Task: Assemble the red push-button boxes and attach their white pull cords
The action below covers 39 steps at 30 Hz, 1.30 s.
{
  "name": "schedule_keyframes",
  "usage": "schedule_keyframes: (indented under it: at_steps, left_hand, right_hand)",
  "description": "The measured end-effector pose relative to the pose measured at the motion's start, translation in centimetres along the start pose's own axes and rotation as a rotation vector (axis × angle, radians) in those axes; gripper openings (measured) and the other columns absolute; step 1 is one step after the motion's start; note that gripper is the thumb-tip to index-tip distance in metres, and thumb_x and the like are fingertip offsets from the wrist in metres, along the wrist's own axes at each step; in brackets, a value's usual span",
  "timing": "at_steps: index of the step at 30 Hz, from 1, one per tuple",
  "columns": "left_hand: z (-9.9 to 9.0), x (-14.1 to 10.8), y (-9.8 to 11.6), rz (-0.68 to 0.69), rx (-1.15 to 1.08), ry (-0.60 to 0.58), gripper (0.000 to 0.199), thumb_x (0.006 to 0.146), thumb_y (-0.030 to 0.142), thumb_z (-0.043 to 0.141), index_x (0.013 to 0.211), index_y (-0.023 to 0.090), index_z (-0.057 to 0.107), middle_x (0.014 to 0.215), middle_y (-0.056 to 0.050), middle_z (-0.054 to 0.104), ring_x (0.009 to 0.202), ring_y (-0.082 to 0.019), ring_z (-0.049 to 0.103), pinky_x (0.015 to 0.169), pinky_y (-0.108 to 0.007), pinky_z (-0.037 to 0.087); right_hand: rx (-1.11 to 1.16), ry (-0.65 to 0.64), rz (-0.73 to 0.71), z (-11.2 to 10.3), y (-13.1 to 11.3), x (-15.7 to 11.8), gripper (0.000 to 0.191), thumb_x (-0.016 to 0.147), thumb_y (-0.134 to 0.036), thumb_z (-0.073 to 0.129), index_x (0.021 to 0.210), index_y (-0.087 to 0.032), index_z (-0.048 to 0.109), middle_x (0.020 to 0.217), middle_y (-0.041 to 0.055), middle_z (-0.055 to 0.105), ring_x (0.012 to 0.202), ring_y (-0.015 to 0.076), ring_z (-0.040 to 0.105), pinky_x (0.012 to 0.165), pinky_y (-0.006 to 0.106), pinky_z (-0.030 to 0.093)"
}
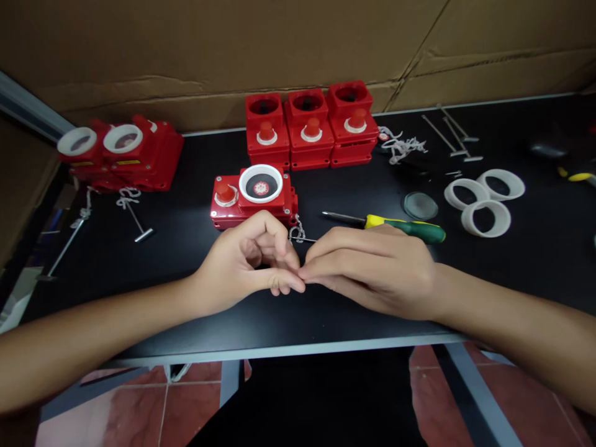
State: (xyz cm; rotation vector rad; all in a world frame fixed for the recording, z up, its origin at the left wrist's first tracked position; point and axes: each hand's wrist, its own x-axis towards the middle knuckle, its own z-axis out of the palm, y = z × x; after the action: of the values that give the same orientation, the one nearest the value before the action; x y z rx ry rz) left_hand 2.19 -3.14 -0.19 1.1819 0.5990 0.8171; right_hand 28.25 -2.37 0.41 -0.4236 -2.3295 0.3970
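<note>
My left hand (256,264) is curled, its thumb and fingertips pressed together above the black table. The fingertips of my right hand (372,267) meet them in a pinch. Whatever lies between the fingers is hidden or too small to name. Just behind my left hand sits a red box (233,212) with a red knob and a white ring (261,184) around a dark round window. A small chain (298,231) hangs at its right side, and a thin metal rod runs from it behind my right hand. A green and yellow screwdriver (419,230) lies beyond my right hand.
Several red boxes (310,149) stand at the back, and others (161,152) at the left with T-shaped metal rods (137,223). At right lie white rings (487,218), a clear disc (420,205), tangled chains (403,148) and more rods (442,136). Cardboard (209,56) backs the table.
</note>
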Motion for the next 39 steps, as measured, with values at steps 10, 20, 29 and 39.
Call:
schedule_keyframes:
  at_steps: [10,20,29,39]
  left_hand:
    - [-0.6,-0.1,-0.5,0.052,0.246,-0.081,0.039,0.101,0.013,0.093,0.133,0.018,0.071,0.091,0.0,0.085,0.072,-0.01,0.078,0.071,-0.018,0.064]
    - [-0.6,-0.1,0.7,0.252,0.64,-0.051,0.007,0.11,0.016,0.081,0.11,0.017,0.088,0.087,-0.003,0.082,0.066,-0.01,0.075,0.063,-0.018,0.06]
    - [-1.4,0.1,-0.1,0.528,0.82,0.063,0.015,0.105,0.016,0.088,0.116,0.025,0.092,0.132,-0.012,0.078,0.106,-0.021,0.079,0.086,-0.03,0.072]
    - [-0.6,0.0,0.2,0.33,0.606,0.082,0.022,0.11,0.01,0.078,0.123,0.021,0.091,0.12,-0.008,0.084,0.071,-0.007,0.077,0.072,-0.017,0.07]
  right_hand:
    - [-0.037,0.124,0.139,-0.9,-0.3,0.5,0.01,0.111,-0.012,0.078,0.113,-0.021,0.077,0.104,0.0027,0.087,0.073,0.0124,0.076,0.062,0.028,0.057]
    - [-0.096,0.238,0.26,-0.8,-0.4,1.0,0.014,0.111,-0.014,0.072,0.103,-0.026,0.075,0.093,0.0041,0.084,0.063,0.0163,0.069,0.056,0.036,0.053]
    - [-0.115,0.071,0.271,0.2,0.7,0.2,0.01,0.107,-0.011,0.072,0.103,-0.021,0.074,0.092,0.001,0.077,0.059,0.01,0.055,0.056,0.028,0.042]
    - [-0.084,-0.021,0.258,-0.2,0.7,0.1,0.013,0.106,-0.011,0.07,0.114,-0.019,0.075,0.1,0.0023,0.078,0.059,0.0083,0.052,0.056,0.025,0.043]
